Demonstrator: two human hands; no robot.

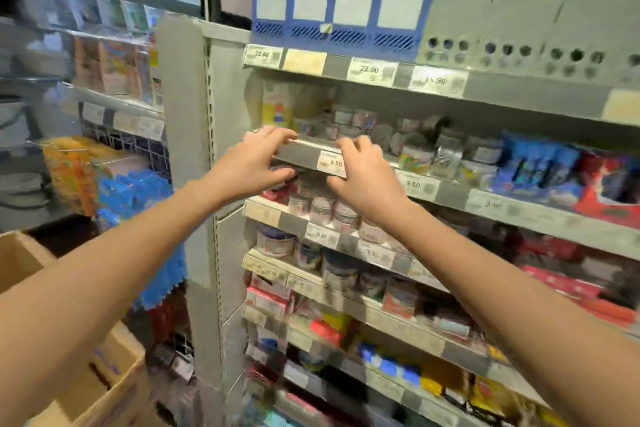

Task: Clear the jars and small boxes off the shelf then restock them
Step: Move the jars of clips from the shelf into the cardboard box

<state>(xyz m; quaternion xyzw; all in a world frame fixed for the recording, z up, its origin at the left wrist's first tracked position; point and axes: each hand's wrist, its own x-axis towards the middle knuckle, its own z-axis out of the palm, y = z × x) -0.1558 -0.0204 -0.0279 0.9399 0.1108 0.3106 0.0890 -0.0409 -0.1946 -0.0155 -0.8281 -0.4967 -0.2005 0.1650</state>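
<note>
Both of my hands are on the grey front rail (304,155) of the second shelf from the top. My left hand (254,163) grips its left end, fingers over the top and thumb beneath. Beside a 8.50 price tag (331,162), my right hand (365,178) grips the rail the same way. Small clear jars (348,121) stand on that shelf behind the rail. More jars (322,206) fill the shelf below, partly hidden by my hands. Small red and white boxes (267,302) sit two shelves further down.
An open cardboard box (104,374) stands at the lower left by the shelf's upright post (180,107). Blue and grey file holders (341,10) line the top shelf. Bagged goods (533,166) fill the right side. Hanging packets (72,170) crowd the left rack.
</note>
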